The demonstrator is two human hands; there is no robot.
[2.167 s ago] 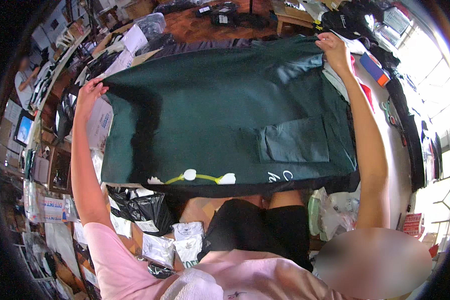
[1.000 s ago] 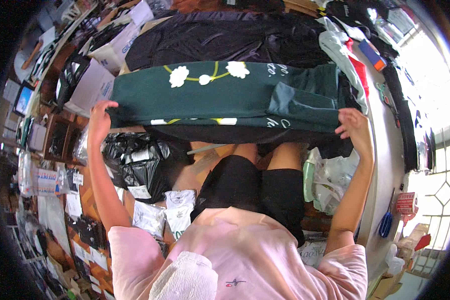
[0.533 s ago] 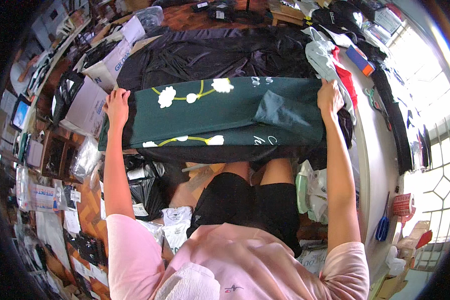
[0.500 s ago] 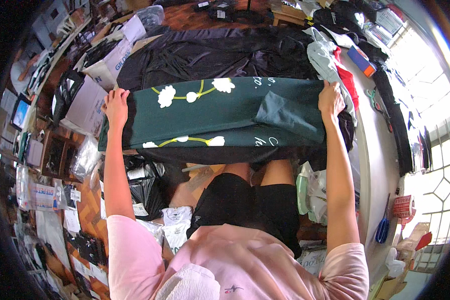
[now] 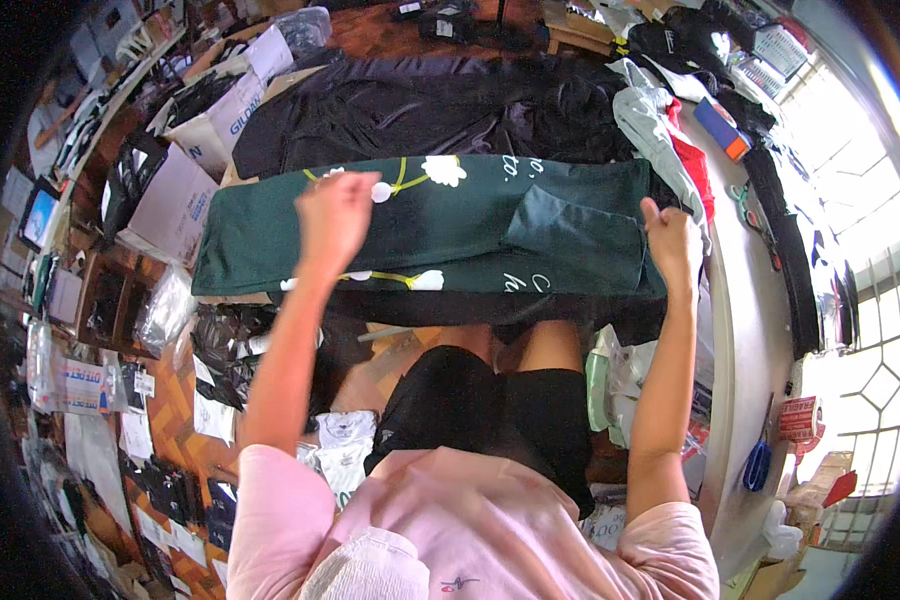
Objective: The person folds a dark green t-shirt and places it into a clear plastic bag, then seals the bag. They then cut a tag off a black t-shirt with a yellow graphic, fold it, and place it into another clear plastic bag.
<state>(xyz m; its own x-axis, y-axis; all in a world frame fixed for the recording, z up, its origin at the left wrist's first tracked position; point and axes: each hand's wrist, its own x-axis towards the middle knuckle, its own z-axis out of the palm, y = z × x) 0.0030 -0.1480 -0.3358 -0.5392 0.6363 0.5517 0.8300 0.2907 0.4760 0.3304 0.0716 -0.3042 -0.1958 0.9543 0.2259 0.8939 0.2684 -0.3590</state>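
Cloth [image 5: 450,225], green and flower-printed, lies folded beneath our left hand [image 5: 335,222] and just beside our right hand [image 5: 674,240], presumably spread flat against creasing; both look curled, but whether either grips we cannot tell.

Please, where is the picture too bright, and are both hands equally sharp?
In the head view, glare washes out the barred window at right; the left hand is blurred, the right hand looks clearer; in the same view, the white table curves near the rim, and the corners go black.
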